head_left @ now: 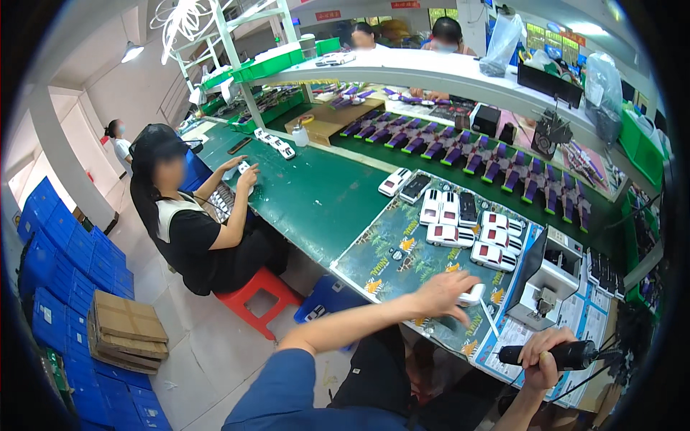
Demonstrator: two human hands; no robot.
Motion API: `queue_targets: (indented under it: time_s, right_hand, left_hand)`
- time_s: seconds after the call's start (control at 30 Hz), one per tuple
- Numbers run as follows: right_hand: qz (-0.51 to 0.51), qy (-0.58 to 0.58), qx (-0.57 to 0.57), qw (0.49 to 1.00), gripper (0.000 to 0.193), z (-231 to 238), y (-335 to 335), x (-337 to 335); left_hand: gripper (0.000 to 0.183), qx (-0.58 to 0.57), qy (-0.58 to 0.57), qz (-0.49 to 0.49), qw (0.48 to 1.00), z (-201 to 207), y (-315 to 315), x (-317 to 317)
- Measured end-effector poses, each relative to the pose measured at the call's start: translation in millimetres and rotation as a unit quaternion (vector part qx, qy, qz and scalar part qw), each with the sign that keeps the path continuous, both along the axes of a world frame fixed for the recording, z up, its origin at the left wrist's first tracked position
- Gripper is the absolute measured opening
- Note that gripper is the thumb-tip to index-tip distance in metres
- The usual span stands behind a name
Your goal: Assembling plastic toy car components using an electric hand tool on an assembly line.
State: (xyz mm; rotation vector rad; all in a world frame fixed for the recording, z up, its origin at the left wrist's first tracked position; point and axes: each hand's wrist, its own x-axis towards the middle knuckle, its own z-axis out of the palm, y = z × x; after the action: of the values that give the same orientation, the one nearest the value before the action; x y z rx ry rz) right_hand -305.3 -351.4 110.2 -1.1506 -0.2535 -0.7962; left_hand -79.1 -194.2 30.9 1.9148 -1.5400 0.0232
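A small white toy car [472, 294] sits under my left hand [444, 293] at the near edge of the patterned mat [388, 258], fingers curled over it in a loose grip. My right hand [540, 353] is closed around a black electric screwdriver [557, 355], held low over the printed sheets [517, 337]. Just beyond the car, more white toy cars [467, 228] lie clustered on the mat. A grey fixture [550, 276] stands to their right. Across the green bench [316, 194], a seated person [188, 215] seems to handle another car, though it's small from here.
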Motion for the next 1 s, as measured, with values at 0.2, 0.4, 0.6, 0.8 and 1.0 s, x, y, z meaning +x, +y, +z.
queue_targets:
  time_s: [0.2, 0.4, 0.6, 0.8, 1.0]
  right_hand:
    - [0.001, 0.012, 0.017, 1.000, 0.022, -4.3, -4.7, -13.4]
    - [-0.034, 0.003, 0.022, 0.999, 0.025, -4.5, -9.4, -41.6]
    - [-0.072, -0.008, 0.019, 0.997, 0.021, 13.4, -27.4, -71.9]
    - [-0.141, -0.053, -0.030, 0.988, 0.026, 24.4, -66.2, -143.0]
    - [-0.038, 0.018, -0.099, 0.994, 0.026, -0.7, -110.0, -218.5]
  left_hand:
    - [0.086, 0.151, -0.278, 0.000, 0.949, 4.6, 97.9, 91.9]
    - [0.098, 0.174, -0.325, 0.196, 0.909, 22.8, 161.9, 103.6]
    - [0.046, -0.136, -0.148, 0.048, 0.978, 18.0, 36.3, -26.3]
    - [0.032, -0.106, 0.145, -0.112, 0.977, -5.7, -125.8, -166.7]
    - [0.041, 0.038, 0.211, -0.038, 0.976, -34.5, -238.4, -221.8]
